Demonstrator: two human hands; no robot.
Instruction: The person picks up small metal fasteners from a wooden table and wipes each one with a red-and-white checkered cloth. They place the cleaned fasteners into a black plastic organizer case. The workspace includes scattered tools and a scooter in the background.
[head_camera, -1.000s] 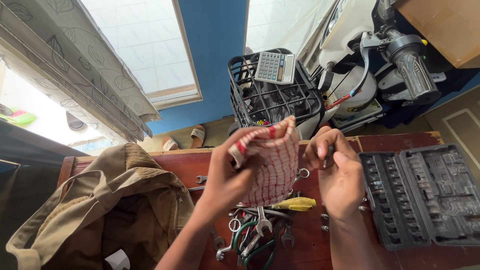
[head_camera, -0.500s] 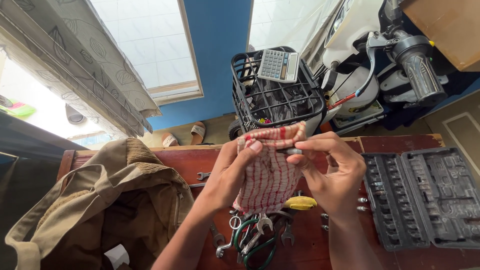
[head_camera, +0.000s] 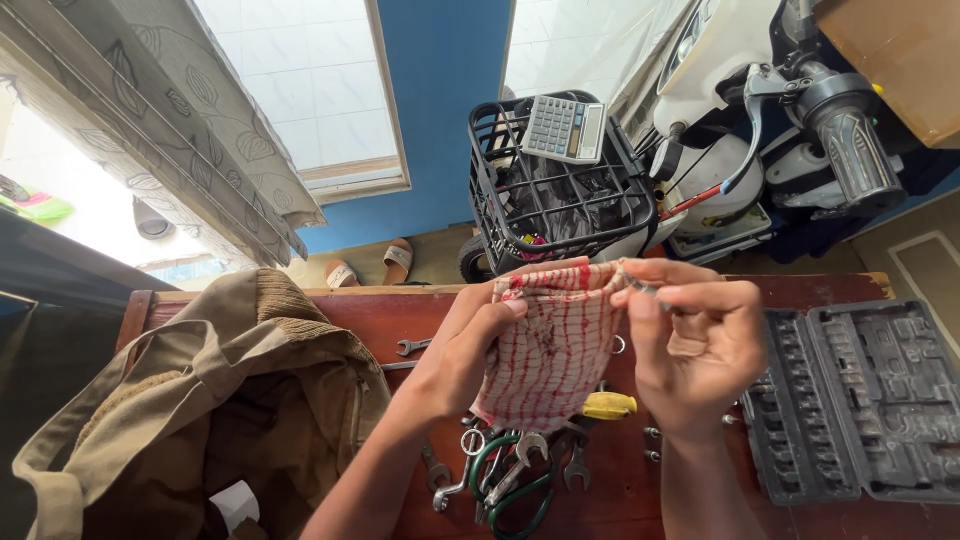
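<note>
My left hand (head_camera: 462, 350) grips the left top edge of a red-and-white checked cloth (head_camera: 553, 350), which hangs above the red wooden table (head_camera: 640, 490). My right hand (head_camera: 697, 345) pinches the cloth's right top corner together with a small metal tool bit (head_camera: 640, 283) between thumb and fingers. Below the cloth lies a heap of spanners (head_camera: 510, 465), with a yellow-handled tool (head_camera: 608, 404) and green-handled pliers (head_camera: 520, 490) among them.
An open grey socket case (head_camera: 850, 400) lies on the table at the right. A tan canvas bag (head_camera: 200, 400) sits open at the left. Behind the table stands a black wire basket (head_camera: 560, 200) with a calculator (head_camera: 563, 128) on it, beside a scooter handlebar (head_camera: 850, 130).
Both hands rose slightly with the cloth. My right hand has moved to the right along the cloth's top edge, and the cloth is now stretched wider between the hands.
</note>
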